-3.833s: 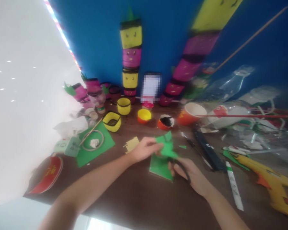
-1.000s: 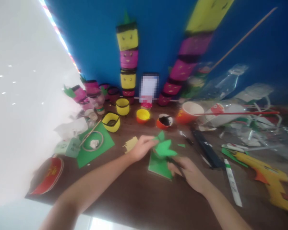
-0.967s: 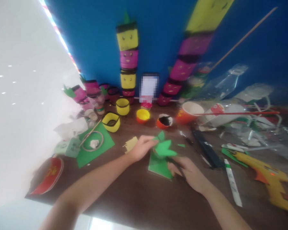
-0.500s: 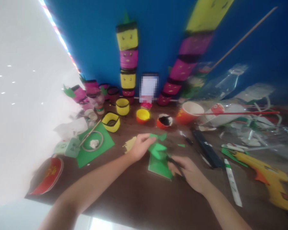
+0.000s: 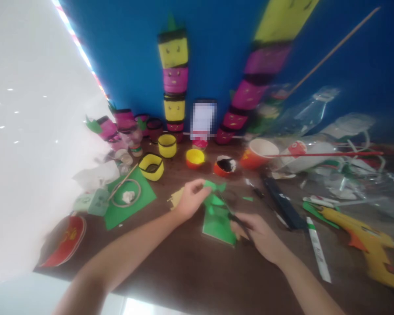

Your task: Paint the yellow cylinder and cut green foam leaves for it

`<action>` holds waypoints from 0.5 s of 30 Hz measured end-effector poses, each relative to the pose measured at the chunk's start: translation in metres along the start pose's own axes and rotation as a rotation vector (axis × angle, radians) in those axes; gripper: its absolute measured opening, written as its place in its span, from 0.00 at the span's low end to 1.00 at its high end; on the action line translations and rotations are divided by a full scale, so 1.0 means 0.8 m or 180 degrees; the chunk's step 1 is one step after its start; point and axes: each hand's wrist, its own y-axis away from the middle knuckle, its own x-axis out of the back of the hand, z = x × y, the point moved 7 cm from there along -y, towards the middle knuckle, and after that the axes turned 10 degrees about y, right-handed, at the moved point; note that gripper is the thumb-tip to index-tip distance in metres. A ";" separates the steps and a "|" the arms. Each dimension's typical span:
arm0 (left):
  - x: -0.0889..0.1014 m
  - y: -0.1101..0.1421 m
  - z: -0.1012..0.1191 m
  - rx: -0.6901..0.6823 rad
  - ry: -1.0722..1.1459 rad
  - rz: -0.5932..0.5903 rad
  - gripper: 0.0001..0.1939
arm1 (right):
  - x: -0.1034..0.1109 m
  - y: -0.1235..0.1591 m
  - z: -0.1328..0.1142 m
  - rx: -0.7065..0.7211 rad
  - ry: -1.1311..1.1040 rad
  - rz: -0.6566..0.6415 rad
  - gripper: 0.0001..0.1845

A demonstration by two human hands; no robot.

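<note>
Green paper cutout (image 5: 213,189): located near the centre of the bench (image 5: 170,267), raised at the fingertips of the left hand (image 5: 193,199). All clock positions below are taken from this part. The left hand, at nine o'clock, grasps the cutout's edge between thumb and fingers. The right hand (image 5: 258,229), at four o'clock, grasps the handles of the scissors (image 5: 240,224), fingers curled around them. The blades point toward the cutout; blur prevents telling whether they touch it. A green sheet (image 5: 219,229) lies flat at six o'clock, partly beneath the cutout. A small green scrap (image 5: 248,199) lies at three o'clock. A beige card (image 5: 175,197) lies at nine o'clock, just beyond the left hand. An orange cup with yellow inside (image 5: 195,162) stands at eleven o'clock; a dark-filled cup (image 5: 221,169) stands at one o'clock. A white marker (image 5: 318,249) lies at four o'clock, well apart.
</note>
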 end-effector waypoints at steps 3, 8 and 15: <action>0.003 0.000 0.001 -0.0048 -0.0076 0.0059 0.13 | 0.001 0.000 -0.001 0.0030 -0.0033 -0.0018 0.23; 0.004 0.000 0.007 -0.0200 -0.0243 0.0084 0.12 | 0.001 -0.001 -0.001 0.0009 -0.0058 -0.0013 0.24; 0.008 0.000 0.003 -0.0229 -0.0365 0.0136 0.12 | 0.002 -0.001 0.000 0.0026 0.0013 -0.0001 0.24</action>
